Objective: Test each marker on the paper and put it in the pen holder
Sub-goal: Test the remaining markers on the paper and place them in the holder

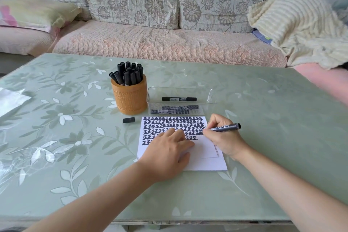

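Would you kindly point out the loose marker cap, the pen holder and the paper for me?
loose marker cap (129,120): head view, middle of the cap's side.
pen holder (130,100): head view, its orange front wall.
paper (207,163): head view, the blank lower right part.

The surface (263,137) is smooth and shiny, like glass over a green leaf-print sheet. The paper (205,162) is thin, white and matt. The pen holder (130,100) looks like wood or bamboo with a rough woven band, though it is hard to be sure. The box (180,90) is clear plastic. The markers (128,73) are black plastic. The sofa (160,43) is soft cloth.
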